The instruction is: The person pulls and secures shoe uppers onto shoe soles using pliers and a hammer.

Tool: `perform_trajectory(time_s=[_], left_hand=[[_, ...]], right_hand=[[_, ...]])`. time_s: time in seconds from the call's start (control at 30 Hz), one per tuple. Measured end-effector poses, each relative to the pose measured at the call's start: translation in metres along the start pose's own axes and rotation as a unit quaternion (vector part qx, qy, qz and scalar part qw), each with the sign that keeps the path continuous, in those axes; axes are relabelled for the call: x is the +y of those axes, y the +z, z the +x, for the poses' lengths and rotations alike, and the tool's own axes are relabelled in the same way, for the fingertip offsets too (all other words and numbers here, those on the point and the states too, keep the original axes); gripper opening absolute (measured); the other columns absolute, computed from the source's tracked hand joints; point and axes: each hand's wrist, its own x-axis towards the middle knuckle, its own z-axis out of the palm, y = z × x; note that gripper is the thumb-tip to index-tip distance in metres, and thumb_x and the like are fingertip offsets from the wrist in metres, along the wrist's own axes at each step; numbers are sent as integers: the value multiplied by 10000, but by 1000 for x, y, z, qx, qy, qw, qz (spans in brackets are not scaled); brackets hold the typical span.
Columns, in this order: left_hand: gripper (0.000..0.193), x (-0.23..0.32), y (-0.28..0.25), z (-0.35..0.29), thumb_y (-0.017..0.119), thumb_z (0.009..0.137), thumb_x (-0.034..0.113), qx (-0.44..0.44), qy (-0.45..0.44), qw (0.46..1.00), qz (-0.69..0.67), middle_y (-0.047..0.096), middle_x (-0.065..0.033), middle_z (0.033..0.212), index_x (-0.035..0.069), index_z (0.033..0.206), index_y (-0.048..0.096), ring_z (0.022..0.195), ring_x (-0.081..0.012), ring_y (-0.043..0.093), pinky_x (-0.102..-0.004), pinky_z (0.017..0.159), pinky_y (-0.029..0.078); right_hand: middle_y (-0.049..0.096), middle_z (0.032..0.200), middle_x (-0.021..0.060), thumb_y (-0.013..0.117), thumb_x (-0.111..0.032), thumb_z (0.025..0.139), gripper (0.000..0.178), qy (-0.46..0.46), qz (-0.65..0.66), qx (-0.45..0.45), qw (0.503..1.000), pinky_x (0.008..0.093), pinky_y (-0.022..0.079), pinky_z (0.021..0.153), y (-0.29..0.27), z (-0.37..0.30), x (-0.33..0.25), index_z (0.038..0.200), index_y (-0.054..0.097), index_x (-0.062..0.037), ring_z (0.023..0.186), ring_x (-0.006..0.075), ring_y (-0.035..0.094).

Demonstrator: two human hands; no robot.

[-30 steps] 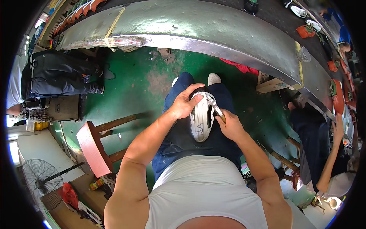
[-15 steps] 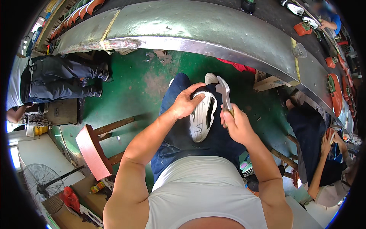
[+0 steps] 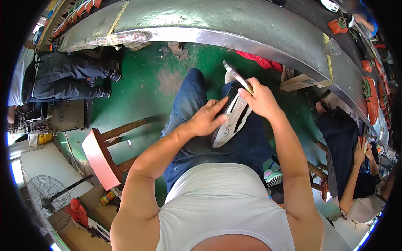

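A white and black shoe (image 3: 223,134) rests tilted across my thighs, its rounded white end toward my body. My left hand (image 3: 207,119) grips its left side, thumb over the white surface and fingers on the dark edge. In my right hand (image 3: 262,98) are metal lasting pincers (image 3: 235,74), their head pointing forward and left past the shoe's far end. My right thumb and the heel of that hand lie close over the shoe's far right part; whether they touch it I cannot tell.
Ahead curves a grey metal bench edge (image 3: 251,44), with orange shoes (image 3: 370,100) beyond it at right. A pinkish stool (image 3: 99,157) and a fan (image 3: 46,196) stand at left. One person stands at far left; another sits at right with hands busy.
The shoe has tilted, its near end swinging left. My left hand has slid nearer along its side. My right hand has moved forward over the shoe, and the pincers' head has swung left.
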Motion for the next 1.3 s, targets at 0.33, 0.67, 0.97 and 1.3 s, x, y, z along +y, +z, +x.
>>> perform_trajectory(time_s=[0.33, 0.67, 0.97, 1.3], left_hand=[[240, -40, 7, 38, 666, 945, 283, 6, -337, 846, -412, 656, -47, 963, 57, 1009, 713, 870, -162, 607, -363, 745, 551], [219, -28, -6, 32, 725, 900, 238, 48, -258, 874, -409, 654, -45, 910, 39, 974, 672, 827, -153, 609, -335, 774, 544], [757, 41, 38, -9, 688, 882, 480, 187, -96, 975, 67, 479, -262, 1383, -50, 1389, 498, 1300, -413, 483, -452, 1043, 451], [348, -31, -6, -16, 569, 960, 118, -13, -122, 956, -267, 714, -90, 1051, -42, 1264, 624, 927, -134, 632, -345, 859, 520]], right_hand=[[655, 848, 191, 683, -335, 930, 399, -1, 69, -24, 997, 411, 506, 724, -4, -21, 17, 1145, 583, -14, 787, 355, 658], [695, 1062, 160, 743, -205, 873, 488, -61, 129, 36, 989, 343, 523, 862, -19, -68, 4, 1283, 567, -8, 947, 275, 692], [680, 1125, 198, 814, -295, 816, 618, 33, 113, 85, 989, 406, 526, 890, 18, -44, 2, 1274, 518, -5, 1029, 352, 678], [689, 1029, 218, 719, -362, 889, 534, 95, 55, 88, 990, 457, 513, 871, 59, -81, 37, 1243, 521, -15, 1005, 413, 664]])
